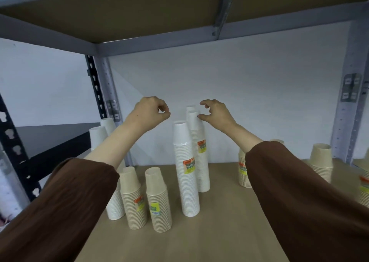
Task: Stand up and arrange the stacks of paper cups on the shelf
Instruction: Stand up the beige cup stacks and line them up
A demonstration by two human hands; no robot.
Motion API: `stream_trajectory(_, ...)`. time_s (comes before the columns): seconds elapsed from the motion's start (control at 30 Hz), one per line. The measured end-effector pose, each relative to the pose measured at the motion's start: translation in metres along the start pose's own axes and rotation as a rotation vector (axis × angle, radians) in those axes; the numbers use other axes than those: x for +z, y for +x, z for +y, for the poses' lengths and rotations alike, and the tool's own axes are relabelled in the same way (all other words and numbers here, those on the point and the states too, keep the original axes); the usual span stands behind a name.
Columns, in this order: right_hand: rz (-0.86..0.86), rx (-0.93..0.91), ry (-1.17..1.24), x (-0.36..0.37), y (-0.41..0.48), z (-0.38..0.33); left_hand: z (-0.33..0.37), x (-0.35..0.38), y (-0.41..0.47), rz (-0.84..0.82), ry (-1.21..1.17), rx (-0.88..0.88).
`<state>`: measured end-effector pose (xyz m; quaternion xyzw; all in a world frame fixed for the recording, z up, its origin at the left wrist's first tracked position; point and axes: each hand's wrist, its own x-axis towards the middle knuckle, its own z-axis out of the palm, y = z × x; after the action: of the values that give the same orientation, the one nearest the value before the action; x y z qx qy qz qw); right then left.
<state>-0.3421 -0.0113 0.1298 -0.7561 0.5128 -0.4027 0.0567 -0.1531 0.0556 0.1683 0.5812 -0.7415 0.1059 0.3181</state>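
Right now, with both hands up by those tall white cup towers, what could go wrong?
The right hand has its fingertips against the top of the rear tall white stack; a small push could tip it, since it is tall and narrow. The front tall white stack stands very close beside it, so one falling may take the other down. The left forearm's brown sleeve hangs just over the short tan stacks and could brush them on the way back.

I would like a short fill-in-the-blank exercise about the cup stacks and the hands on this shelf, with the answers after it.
1. The two tall stacks in the middle are ____ in colour.
2. The right hand touches the top of the ____ of those two stacks.
3. The two beige stacks at the front left stand ____.
4. The left hand holds ____.

Answers: white; rear; upright; nothing
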Motion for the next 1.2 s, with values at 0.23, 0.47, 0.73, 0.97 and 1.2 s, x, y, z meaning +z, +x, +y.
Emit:
stream_trajectory(0.23, -0.140, -0.071, -0.049, 0.007, 0.006, -0.008, -0.016, -0.003, -0.010, 0.014, 0.015, -0.005)
stream_trajectory(0.47, -0.183, -0.079, -0.177, 0.013, 0.011, -0.010, -0.033, -0.004, -0.026, -0.015, 0.044, -0.031)
stream_trajectory(0.73, -0.152, -0.063, -0.179, 0.013, 0.011, -0.010, -0.063, -0.002, -0.059, -0.110, 0.046, -0.152)
stream_trajectory(0.97, -0.138, -0.052, -0.162, 0.015, 0.010, -0.012, -0.076, 0.010, -0.079, -0.177, 0.087, -0.239)
stream_trajectory(1.2, -0.137, -0.039, -0.171, 0.012, 0.012, -0.014, -0.083, 0.022, -0.095, -0.338, 0.146, -0.447)
